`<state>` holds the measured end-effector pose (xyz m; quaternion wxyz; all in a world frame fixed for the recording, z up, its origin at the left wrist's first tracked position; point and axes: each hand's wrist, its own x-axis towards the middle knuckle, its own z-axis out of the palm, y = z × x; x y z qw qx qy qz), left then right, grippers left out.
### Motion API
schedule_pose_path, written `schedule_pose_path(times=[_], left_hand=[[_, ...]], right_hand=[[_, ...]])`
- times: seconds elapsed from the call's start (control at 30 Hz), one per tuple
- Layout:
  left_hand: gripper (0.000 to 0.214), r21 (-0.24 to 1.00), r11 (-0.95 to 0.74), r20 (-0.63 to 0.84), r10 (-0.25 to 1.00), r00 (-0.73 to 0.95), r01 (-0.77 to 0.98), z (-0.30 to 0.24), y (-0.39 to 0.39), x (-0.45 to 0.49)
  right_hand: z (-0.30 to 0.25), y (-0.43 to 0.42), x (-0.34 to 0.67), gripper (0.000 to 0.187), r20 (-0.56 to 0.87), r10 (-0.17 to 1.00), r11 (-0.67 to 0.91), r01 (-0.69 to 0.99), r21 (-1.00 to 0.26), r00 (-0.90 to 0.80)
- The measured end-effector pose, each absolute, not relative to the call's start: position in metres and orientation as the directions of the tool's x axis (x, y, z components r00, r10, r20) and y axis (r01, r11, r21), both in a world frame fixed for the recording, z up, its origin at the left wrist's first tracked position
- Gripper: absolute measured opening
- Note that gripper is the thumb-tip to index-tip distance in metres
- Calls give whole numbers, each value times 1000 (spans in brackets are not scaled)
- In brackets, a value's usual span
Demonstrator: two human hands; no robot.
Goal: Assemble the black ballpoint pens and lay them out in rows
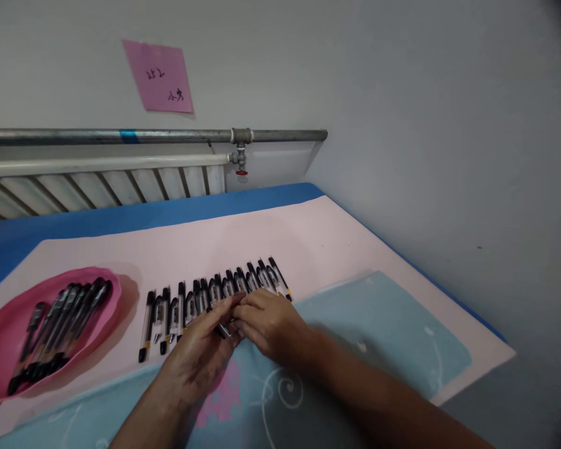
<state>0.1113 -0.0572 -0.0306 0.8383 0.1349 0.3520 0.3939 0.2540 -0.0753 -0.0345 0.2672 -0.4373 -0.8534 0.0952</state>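
Observation:
Several black pens point(201, 296) lie side by side in a row on the pink sheet point(243, 237). My left hand point(201, 346) and my right hand point(273, 324) meet at the row's near edge, fingers curled together. Between their fingertips shows a short dark piece of a pen point(223, 329); both hands appear to pinch it. The rest of that pen is hidden by my fingers. A pink dish point(0, 337) at the left holds several more black pens point(58, 327).
A light blue patterned mat point(383, 324) lies under my forearms on the pink sheet, which covers a blue tabletop point(121, 215). A radiator point(103, 184), two horizontal pipes and a red valve point(242, 173) run along the wall behind. A pink note point(159, 76) hangs above.

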Motion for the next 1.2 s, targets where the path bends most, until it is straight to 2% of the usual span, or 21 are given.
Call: schedule_pose_path(times=[0.07,0.13,0.2,0.27,0.33,0.43,0.53,0.7,0.97,1.2], left_hand=[[13,541,642,-473,766,435,-544,-28,-59,112],[14,598,629,-460,777,430,-497,-25,-61,113],[18,667,612,-461,787,411,-424,-23,-60,111],[22,731,581,-451,805,386,-358,-22,-57,108],[23,764,544,-435,831,346,-347,-22,-53,104],[25,761,514,-438,857,271,-396,-22,-47,99],[28,758,507,-438,862,255,-410,-21,-44,96],[30,752,525,-458,851,255,-398,-21,-45,97],[28,778,489,-430,872,233,-395,-24,-45,96],[29,786,483,-425,875,230,-385,-24,-45,97]], right_hand=[[-33,-76,254,13,374,802,595,681,-427,-466],[-30,-74,258,11,379,830,556,654,-513,-408],[-26,-72,270,12,358,902,426,645,-634,-243],[-22,-67,290,13,277,961,205,664,-719,3],[-19,-63,312,15,163,972,-9,719,-695,170],[-21,-59,338,16,2,977,-177,826,-535,211],[-26,-59,345,18,-85,982,-189,883,-429,168],[-29,-60,339,19,-135,982,-173,910,-377,132],[-32,-59,342,21,-104,990,-131,910,-392,97],[-33,-59,341,20,-116,989,-134,870,-475,89]])
